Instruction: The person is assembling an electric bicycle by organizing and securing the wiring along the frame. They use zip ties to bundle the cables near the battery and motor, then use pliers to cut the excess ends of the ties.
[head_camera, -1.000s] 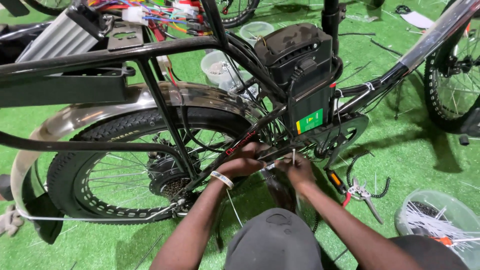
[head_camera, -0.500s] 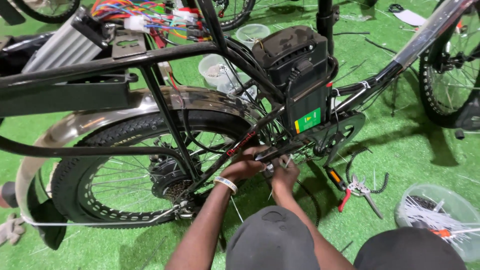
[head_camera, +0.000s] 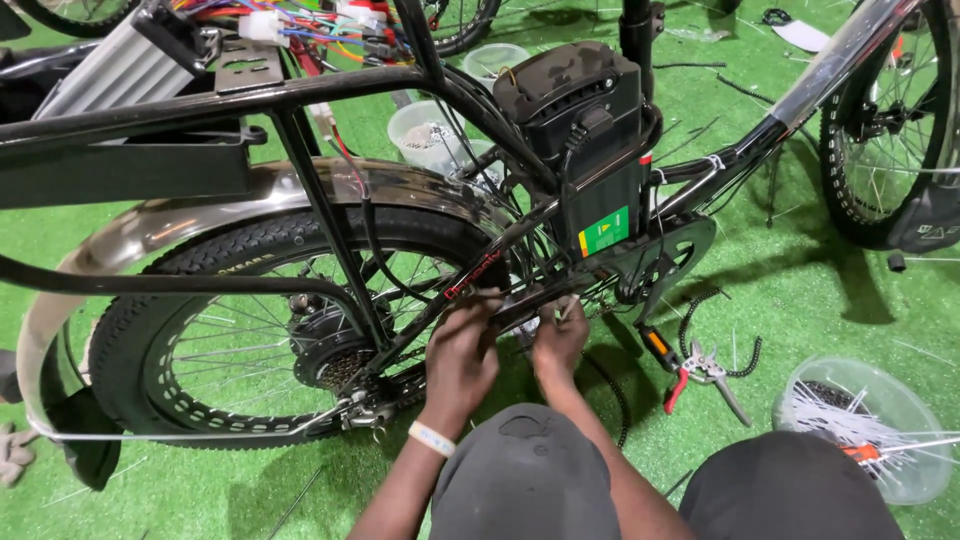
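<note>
Head-camera view: a person crouches beside an electric bicycle on green artificial turf, both hands working at the black chainstay tube (head_camera: 500, 285) just ahead of the rear wheel (head_camera: 260, 330). The left hand (head_camera: 462, 355), a pale band at its wrist, has its fingers curled around the tube; the right hand (head_camera: 558, 340) pinches a thin white tie (head_camera: 566, 305) just beside the frame, below the black battery box (head_camera: 585, 140). Risks from here appear modest but real: a fingertip could slip toward the spokes or the chain if the tie gives suddenly, and a cable running along the tube could be nipped if the tie is drawn down unevenly. Red-handled cutters (head_camera: 700, 372) lie on the turf near the right hand.
</note>
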